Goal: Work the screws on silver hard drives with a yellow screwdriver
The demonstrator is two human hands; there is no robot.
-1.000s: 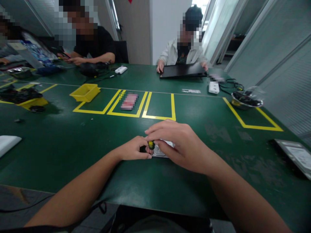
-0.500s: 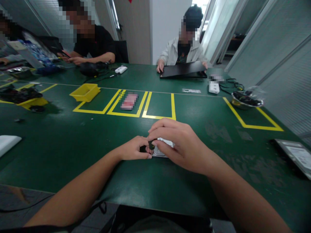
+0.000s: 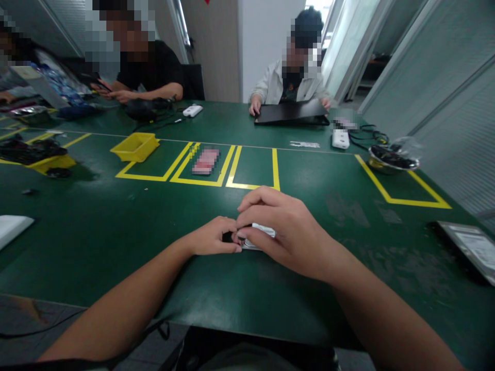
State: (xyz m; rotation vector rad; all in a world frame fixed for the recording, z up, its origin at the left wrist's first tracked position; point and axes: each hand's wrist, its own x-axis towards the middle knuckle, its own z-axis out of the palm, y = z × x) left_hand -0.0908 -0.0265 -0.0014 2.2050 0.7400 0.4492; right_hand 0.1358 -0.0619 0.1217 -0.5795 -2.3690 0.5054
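Both of my hands meet over a small silver part (image 3: 258, 236) lying flat on the near middle of the green table (image 3: 116, 226), just this side of the yellow-taped boxes (image 3: 201, 165). My right hand (image 3: 286, 232) arches over the part from the right, fingers curled down onto its top so that most of it is hidden. My left hand (image 3: 214, 237) closes in from the left, fingertips pinched around a small dark object (image 3: 228, 237) pressed against the part's left edge; what that object is, I cannot tell. A yellow bin (image 3: 135, 146) sits far left. Across the table one person in a pale jacket (image 3: 276, 82) rests both hands on a flat black device (image 3: 290, 112), and another in black (image 3: 154, 67) sits at the far left. A metal bowl (image 3: 392, 158) stands far right.
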